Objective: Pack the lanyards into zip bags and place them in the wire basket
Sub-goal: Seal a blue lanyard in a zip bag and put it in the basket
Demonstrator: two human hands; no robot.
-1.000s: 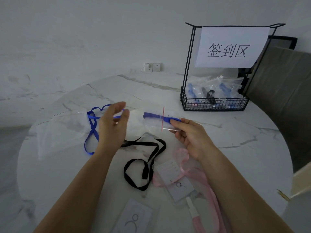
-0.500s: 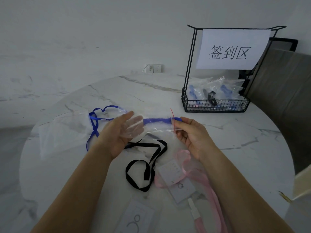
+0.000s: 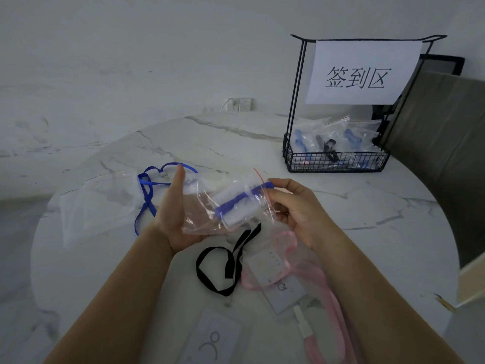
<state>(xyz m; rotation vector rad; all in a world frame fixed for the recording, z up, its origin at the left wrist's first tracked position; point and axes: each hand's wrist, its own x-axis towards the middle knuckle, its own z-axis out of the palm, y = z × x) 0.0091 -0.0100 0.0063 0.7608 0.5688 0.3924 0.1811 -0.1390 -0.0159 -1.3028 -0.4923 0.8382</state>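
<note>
Hiding its fingers, the left hand (image 3: 174, 219) cradles a zip bag (image 3: 225, 206).

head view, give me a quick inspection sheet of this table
Surface: round marble table.
Job's things: zip bag with blue lanyard held in both hands; black lanyard and pink lanyard loose; wire basket holds filled bags.
Clutter: spare clear bags, badge cards.
Grippers: left hand under bag; right hand pinching its seal end.
Cables: white cord at wall socket.
Surroundings: paper sign, chair.
</note>
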